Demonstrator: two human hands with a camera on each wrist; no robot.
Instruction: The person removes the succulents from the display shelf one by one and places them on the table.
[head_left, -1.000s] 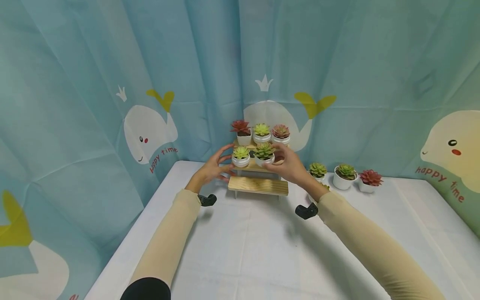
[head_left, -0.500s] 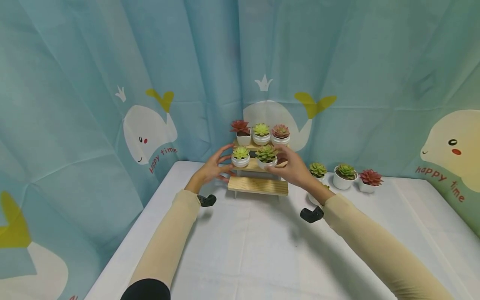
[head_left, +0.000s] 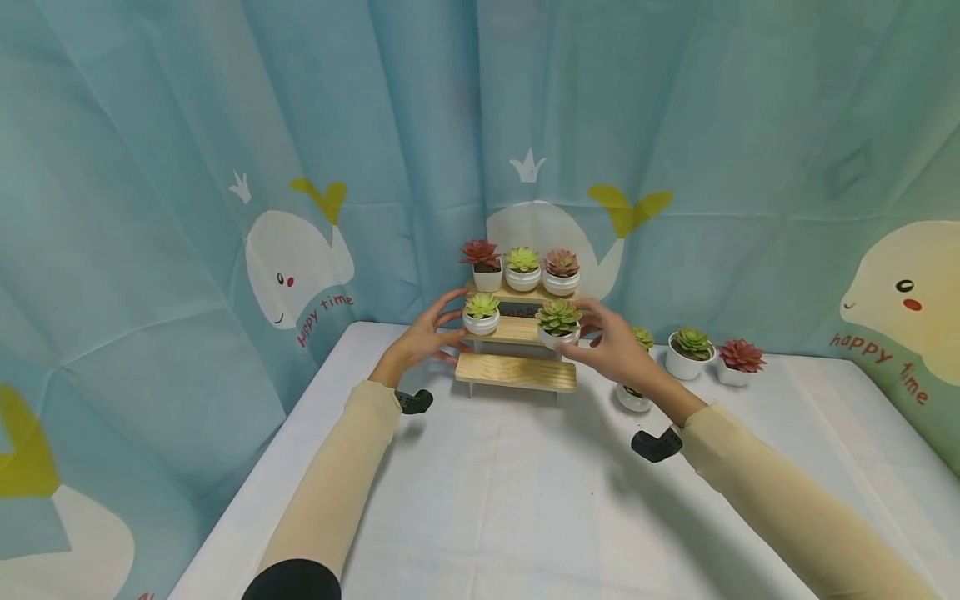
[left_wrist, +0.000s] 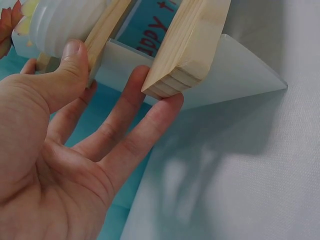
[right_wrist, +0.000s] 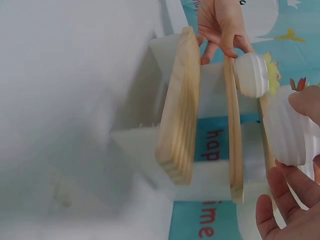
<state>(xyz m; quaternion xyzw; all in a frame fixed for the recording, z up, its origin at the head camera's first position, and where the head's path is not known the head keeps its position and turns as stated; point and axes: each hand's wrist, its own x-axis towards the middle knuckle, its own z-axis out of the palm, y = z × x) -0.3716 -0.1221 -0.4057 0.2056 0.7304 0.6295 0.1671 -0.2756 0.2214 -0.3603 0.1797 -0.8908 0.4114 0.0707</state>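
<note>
A three-tier wooden stand [head_left: 516, 372] with white side supports stands at the table's back. My left hand [head_left: 427, 333] rests on its left end. In the left wrist view the fingers are spread, fingertips touching the lowest board [left_wrist: 182, 65], with the thumb at the middle board beside a white ribbed pot. That pot holds a light-green succulent [head_left: 482, 313]. Between thumb and fingers, my right hand [head_left: 618, 350] grips a white-potted green succulent [head_left: 558, 321] at the middle board's right end. Whether its base touches the board, I cannot tell.
On the top board sit a dark-red succulent [head_left: 483, 265], a yellow-green one [head_left: 522, 267] and a pinkish one [head_left: 561, 271]. Right of the stand are several more pots, among them a green succulent [head_left: 688, 352] and a red one [head_left: 740, 361]. A whale-print curtain [head_left: 420, 167] hangs behind.
My right hand has moved the green succulent rightward along the middle board, away from the light-green one. The left hand has stayed at the stand's left end.
</note>
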